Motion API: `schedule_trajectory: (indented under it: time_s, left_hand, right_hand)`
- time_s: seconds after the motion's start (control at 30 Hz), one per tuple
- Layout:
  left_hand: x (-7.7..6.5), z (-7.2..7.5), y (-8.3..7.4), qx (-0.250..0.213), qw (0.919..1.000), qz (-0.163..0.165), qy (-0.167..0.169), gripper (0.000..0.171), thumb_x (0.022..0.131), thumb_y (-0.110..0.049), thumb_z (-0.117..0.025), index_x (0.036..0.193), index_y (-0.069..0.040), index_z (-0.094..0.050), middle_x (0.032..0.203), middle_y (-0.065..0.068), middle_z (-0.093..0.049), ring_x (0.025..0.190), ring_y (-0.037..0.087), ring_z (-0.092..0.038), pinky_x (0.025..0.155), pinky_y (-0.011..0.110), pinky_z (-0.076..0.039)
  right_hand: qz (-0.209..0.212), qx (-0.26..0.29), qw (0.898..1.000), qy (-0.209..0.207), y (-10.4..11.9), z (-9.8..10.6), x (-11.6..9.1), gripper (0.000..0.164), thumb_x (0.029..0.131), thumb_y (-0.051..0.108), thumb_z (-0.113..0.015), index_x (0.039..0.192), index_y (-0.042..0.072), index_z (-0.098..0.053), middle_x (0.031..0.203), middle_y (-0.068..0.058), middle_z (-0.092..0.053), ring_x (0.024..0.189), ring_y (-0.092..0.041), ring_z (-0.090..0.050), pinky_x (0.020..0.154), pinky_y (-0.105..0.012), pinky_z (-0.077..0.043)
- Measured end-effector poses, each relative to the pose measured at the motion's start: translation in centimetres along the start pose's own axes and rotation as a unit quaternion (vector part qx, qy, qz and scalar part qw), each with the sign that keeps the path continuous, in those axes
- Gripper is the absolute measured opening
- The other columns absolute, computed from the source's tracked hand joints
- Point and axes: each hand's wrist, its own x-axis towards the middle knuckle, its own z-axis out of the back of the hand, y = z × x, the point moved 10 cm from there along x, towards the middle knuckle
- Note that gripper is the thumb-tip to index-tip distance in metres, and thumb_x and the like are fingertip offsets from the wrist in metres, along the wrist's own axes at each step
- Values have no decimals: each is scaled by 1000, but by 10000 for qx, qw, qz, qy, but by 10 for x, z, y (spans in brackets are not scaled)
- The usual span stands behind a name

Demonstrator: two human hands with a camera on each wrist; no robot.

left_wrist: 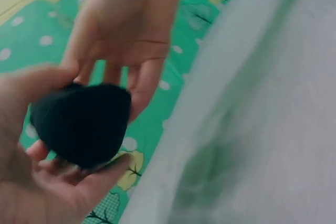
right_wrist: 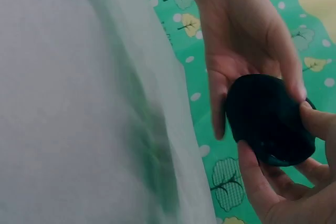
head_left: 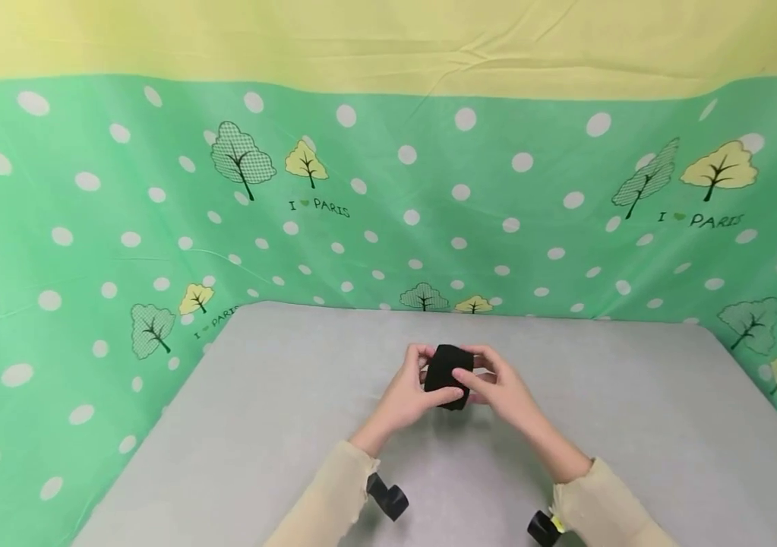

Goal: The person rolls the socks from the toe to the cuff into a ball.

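Observation:
A small black rounded object (head_left: 448,374) is held up above the grey table, between both hands. Its kind is not clear; it looks smooth and matte, with blunt corners. My left hand (head_left: 407,391) grips it from the left, thumb across the near face and fingers behind. From the other side my right hand (head_left: 503,387) grips it too, its thumb on the face above the left thumb. In the left wrist view the black object (left_wrist: 86,124) shows a wide, rounded end. The right wrist view shows a slight sheen low on the black object (right_wrist: 270,121).
The grey tabletop (head_left: 279,425) spreads below the hands. Green dotted cloth (head_left: 374,182) with printed trees hangs behind and along the sides. Small black devices (head_left: 391,497) are strapped at both wrists, by the beige sleeves (head_left: 333,486).

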Motion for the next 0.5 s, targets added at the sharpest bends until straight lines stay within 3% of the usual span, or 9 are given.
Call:
schedule_trajectory:
  time_s: [0.07,0.17,0.3,0.4,0.5]
  left_hand:
    - [1,-5,-1,-418,9989,19,234,61,91,-22,-72,137,-12,-33,140,17,-55,118,33,-64,92,39,-55]
    - [4,-9,-3,-593,9977,-81,321,64,93,-16,-70,147,-15,-34,139,20,-55,115,36,-65,93,44,-56]
    - [8,-9,0,-284,9996,-79,30,59,90,-13,-73,143,-15,-47,128,22,-61,99,33,-70,86,43,-58]
    - [13,-8,7,-27,9997,139,-216,57,90,-15,-74,141,-14,-49,127,22,-62,92,31,-70,81,41,-58]
    - [17,-9,19,138,9989,426,-120,62,92,-18,-71,147,-10,-42,138,24,-55,102,35,-67,81,41,-58]
  right_hand:
    - [-61,-11,9999,-122,0,5,0,48,98,20,-63,140,2,-48,126,-28,-56,101,-24,-68,78,-40,-61]
    - [-70,-86,9997,-207,0,10,0,43,97,18,-64,135,0,-52,120,-26,-58,96,-22,-68,75,-39,-62]
    - [-80,-382,9985,-389,-4,13,4,33,96,14,-66,124,-2,-57,108,-23,-62,86,-18,-68,70,-37,-62]
    - [-167,-547,9971,-498,-13,15,14,29,96,13,-65,120,-2,-59,104,-21,-65,83,-17,-67,68,-38,-62]
    - [-432,-570,9967,-389,-30,14,27,31,97,13,-64,122,-4,-58,104,-22,-66,83,-17,-67,69,-39,-62]
